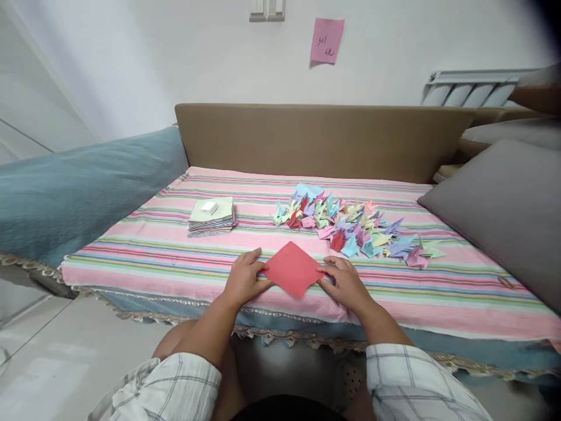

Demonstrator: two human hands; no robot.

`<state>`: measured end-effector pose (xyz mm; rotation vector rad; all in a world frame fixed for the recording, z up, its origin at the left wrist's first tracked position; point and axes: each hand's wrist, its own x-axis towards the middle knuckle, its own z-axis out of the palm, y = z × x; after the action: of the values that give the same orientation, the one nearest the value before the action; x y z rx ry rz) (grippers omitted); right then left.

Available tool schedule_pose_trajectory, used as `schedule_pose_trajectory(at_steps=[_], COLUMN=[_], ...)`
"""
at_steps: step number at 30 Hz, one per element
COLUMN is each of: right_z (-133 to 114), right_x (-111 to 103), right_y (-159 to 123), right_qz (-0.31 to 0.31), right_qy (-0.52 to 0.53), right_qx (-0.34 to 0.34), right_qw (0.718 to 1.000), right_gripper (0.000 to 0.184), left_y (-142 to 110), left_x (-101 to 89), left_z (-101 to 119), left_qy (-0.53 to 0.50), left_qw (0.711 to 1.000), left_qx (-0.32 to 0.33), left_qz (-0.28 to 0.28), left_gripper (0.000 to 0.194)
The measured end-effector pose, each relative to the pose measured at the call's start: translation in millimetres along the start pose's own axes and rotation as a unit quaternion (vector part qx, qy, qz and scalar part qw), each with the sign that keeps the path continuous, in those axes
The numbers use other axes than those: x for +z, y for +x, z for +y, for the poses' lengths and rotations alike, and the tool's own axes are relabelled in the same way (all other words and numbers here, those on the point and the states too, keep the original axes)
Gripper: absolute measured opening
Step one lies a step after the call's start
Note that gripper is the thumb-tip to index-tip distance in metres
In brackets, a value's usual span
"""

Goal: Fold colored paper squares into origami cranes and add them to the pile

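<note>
A red square of paper [293, 270] is held in front of me over the striped cloth, turned so its corners point away, toward me and to the sides. My left hand [246, 276] pinches its left corner between thumb and fingers. At the opposite corner, my right hand [344, 282] grips the paper the same way. Just beyond the right hand lie many folded paper cranes [350, 225] in mixed colours. Farther off to the left is a stack of coloured paper sheets [213, 225] with a small white block [209, 207] on top.
A pink striped cloth [144, 245] covers the seat. The brown backrest [307, 140] rises behind it, with a blue-covered armrest [109, 175] at left. Grey cushions [504, 199] lean at the right. A pink note [327, 41] is on the wall.
</note>
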<state>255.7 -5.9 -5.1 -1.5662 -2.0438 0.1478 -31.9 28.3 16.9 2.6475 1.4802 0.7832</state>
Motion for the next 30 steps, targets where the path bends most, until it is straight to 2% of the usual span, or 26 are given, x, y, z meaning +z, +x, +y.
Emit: schedule_pose_trajectory(at_steps=[12,19,30], right_z=[7.5,7.2,-0.7], right_x=[5.3,5.2,8.8], right_y=[2.7,5.0,9.0], right_qz=[0.029,0.037,0.068], right_qy=[0.024,0.027,-0.007], right_qx=[0.009,0.042,0.084], right_qw=[0.999,0.998,0.994], right_gripper=[0.021,0.024,0.028], left_y=[5.1,9.2,10.3], left_x=[4.0,2.3,2.8], left_z=[-8.5,-8.0,-3.6], left_qy=[-0.053,-0.074,-0.041], left_qw=[0.996,0.990,0.991], left_qx=[-0.073,-0.120,-0.123], left_qz=[0.007,0.002,0.031], left_gripper=[0.011,0.015,0.022])
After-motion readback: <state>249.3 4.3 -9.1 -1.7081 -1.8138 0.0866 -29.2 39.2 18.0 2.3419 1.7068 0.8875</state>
